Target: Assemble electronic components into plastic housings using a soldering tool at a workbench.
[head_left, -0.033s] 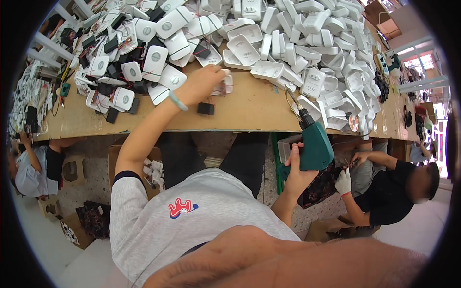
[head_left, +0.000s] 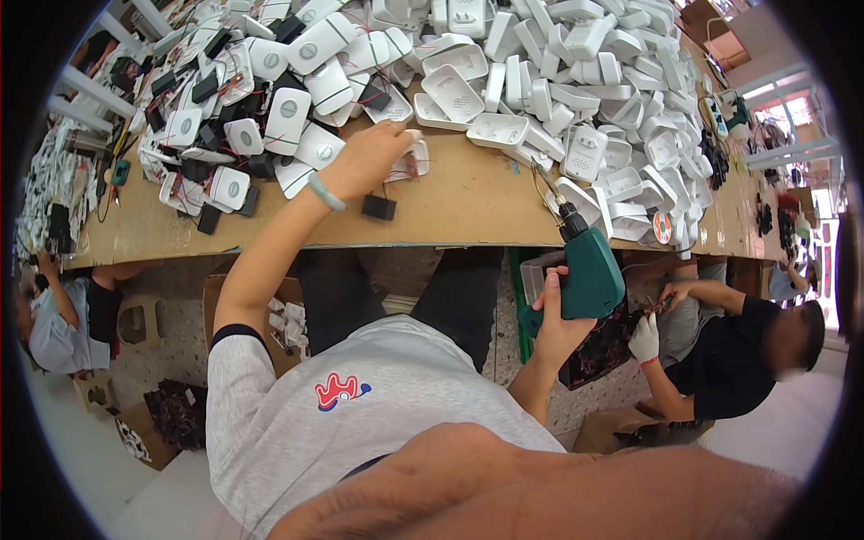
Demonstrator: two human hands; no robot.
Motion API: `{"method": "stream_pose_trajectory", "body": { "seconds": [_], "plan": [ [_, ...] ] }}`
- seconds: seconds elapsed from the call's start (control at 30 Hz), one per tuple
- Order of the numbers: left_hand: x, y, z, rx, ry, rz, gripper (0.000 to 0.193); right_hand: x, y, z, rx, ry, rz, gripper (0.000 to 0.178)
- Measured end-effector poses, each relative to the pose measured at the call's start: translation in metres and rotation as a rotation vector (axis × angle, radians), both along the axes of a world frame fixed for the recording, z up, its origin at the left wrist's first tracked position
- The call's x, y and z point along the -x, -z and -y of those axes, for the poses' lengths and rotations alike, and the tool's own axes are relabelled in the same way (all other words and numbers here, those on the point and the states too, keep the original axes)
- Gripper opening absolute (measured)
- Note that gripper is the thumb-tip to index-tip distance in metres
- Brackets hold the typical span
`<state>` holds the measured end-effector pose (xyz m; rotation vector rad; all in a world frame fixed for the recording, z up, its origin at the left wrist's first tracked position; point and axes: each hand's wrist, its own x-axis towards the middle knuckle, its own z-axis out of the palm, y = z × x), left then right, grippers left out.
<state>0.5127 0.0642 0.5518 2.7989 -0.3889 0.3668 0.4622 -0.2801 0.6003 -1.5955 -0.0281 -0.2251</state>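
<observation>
One red-blue shirt emblem [head_left: 338, 392] | right hand [head_left: 560, 317] holding green power tool [head_left: 594, 274]

No words or numbers can be read. A red emblem [head_left: 337, 392] edged in blue stands on the grey shirt [head_left: 432, 378]. Any print on the orange-and-white disc [head_left: 662, 228], right on the desk [head_left: 468, 207], or on the white cases [head_left: 287, 124] is too small to tell.

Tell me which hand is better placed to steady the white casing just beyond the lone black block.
Probably the left hand: it is right at the white casing, while the right hand grips the green power tool, farther from the casing.
</observation>
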Motion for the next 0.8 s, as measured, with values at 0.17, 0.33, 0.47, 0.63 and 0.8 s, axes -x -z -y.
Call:
{"method": "stream_pose_trajectory", "body": {
  "seconds": [0.17,0.33,0.47,0.63,0.8],
  "plan": [
    [-0.006,-0.018,0.010,0.125,-0.137,0.099,0.029,-0.004,0.002,0.002,-0.018,0.010,-0.005,0.014],
    [-0.049,-0.010,0.024,-0.102,-0.117,0.185,0.019,-0.003,-0.003,-0.001,-0.018,0.000,0.001,0.015],
    [-0.055,-0.003,0.033,-0.391,-0.161,0.213,0.008,0.001,-0.002,0.004,-0.015,-0.006,0.008,0.015],
    [-0.003,-0.019,0.077,-0.301,-0.054,0.316,0.011,-0.001,0.000,0.016,-0.013,0.041,0.006,0.014],
    [0.035,0.003,0.102,-0.312,0.128,0.286,0.010,-0.004,0.003,0.017,-0.008,0.030,0.010,0.013]
  ]
}}
